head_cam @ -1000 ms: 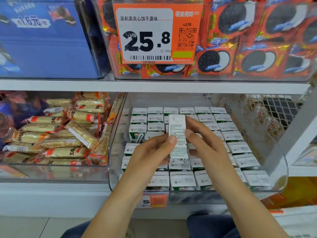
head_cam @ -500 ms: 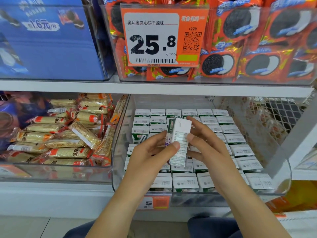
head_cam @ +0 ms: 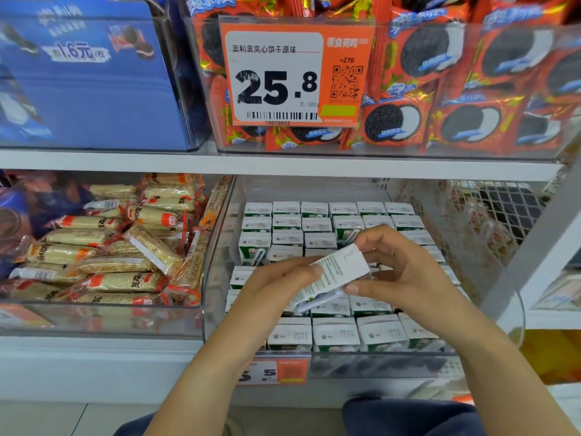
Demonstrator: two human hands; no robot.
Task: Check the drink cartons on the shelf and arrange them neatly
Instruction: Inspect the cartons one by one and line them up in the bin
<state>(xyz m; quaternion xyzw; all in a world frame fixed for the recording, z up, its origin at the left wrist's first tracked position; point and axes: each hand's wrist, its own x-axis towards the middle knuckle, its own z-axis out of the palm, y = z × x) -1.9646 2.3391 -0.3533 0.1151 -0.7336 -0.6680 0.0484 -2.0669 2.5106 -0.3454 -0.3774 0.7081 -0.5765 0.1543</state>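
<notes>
Your grip is a two-handed one on a single drink carton: your left hand pinches its lower end with the thumb laid across the printed face, and your right hand holds the upper end, thumb under the edge and fingers curled over the top. The carton hangs tilted above the middle of the clear bin, its upper end pointing to about 2 o'clock, clear of the rows of cartons standing below.

By the look of it you are in the checking step, turning the carton to read its print, with the arranging still to come. The rows at 12 o'clock stand square; those nearer you, at 6 o'clock, look a little less even. Where this carton's gap lies I cannot tell, since your hands cover the middle of the bin.

Next, bring the carton upright, find its slot, and lower it straight so it does not knock its neighbours askew.
</notes>
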